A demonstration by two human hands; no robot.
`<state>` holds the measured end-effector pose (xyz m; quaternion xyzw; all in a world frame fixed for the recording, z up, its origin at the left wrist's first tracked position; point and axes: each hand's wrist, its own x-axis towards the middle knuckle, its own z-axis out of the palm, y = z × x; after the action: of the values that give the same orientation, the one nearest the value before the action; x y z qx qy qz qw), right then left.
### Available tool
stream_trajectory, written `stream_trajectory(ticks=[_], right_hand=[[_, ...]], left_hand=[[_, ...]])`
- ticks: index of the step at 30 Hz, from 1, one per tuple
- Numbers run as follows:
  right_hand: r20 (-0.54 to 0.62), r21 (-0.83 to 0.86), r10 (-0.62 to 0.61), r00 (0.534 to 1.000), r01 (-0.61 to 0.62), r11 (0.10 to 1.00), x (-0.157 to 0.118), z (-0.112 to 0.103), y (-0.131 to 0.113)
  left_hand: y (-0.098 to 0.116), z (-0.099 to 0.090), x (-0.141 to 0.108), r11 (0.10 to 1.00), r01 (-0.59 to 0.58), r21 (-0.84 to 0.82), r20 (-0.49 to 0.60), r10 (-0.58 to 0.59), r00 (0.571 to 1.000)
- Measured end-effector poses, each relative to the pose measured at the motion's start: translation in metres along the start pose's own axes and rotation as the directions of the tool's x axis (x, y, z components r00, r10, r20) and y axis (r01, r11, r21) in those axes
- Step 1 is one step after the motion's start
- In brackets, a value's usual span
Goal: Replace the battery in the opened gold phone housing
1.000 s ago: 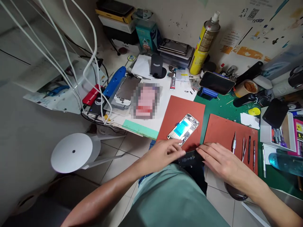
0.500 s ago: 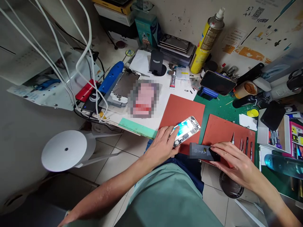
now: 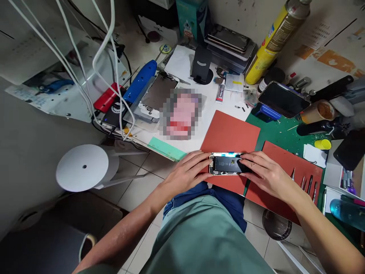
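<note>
An opened phone housing [image 3: 211,171] lies level above the near edge of the left red-brown mat [image 3: 229,131]. My left hand [image 3: 186,173] is closed on its left end, fingers along the top and bottom edges. Over the housing's inside is a black phone battery [image 3: 225,164], lined up lengthwise with it. My right hand [image 3: 269,175] is closed on the battery's right end, its fingers hiding that end and the housing's right side. Whether the battery rests fully in the housing or slightly above it, I cannot tell.
Tweezers and screwdrivers [image 3: 310,184] lie on the right mat [image 3: 273,160]. A glue tube [image 3: 220,93], a black stand [image 3: 201,64] and a propped phone [image 3: 283,99] stand farther back. White cables [image 3: 114,57] hang at left, above a blue-handled tool [image 3: 141,81].
My right hand has brought the battery left and up, over the phone housing. The housing has turned from slanted to level. The camera view has shifted a little.
</note>
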<state>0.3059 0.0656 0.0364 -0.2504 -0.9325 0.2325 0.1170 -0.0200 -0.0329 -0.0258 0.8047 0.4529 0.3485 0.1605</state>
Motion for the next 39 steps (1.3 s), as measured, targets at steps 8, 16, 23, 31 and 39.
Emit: stream_trajectory(ticks=[8, 16, 23, 31, 39], right_hand=[[0.028, -0.002, 0.012, 1.0, -0.012, 1.0, 0.007, 0.004, 0.01], [-0.013, 0.022, -0.008, 1.0, 0.008, 1.0, 0.008, 0.005, 0.011], [-0.028, 0.055, -0.012, 1.0, 0.014, 0.998, 0.008, 0.008, 0.015], [-0.039, 0.043, -0.025, 0.999, 0.027, 0.999, 0.008, 0.009, 0.014], [-0.033, 0.019, -0.019, 0.999, 0.019, 1.0, 0.006, 0.01, 0.013]], left_hand=[[-0.003, 0.007, 0.003, 0.998, -0.051, 0.028, -0.068, 0.052, 0.996], [-0.002, 0.004, 0.005, 0.996, -0.058, 0.075, 0.011, 0.057, 0.998], [-0.002, 0.003, 0.007, 0.996, -0.062, 0.07, 0.015, 0.061, 0.998], [-0.003, 0.003, 0.005, 0.998, -0.034, 0.056, 0.055, 0.031, 0.998], [-0.004, 0.004, 0.005, 0.997, -0.053, 0.061, 0.038, 0.05, 0.998]])
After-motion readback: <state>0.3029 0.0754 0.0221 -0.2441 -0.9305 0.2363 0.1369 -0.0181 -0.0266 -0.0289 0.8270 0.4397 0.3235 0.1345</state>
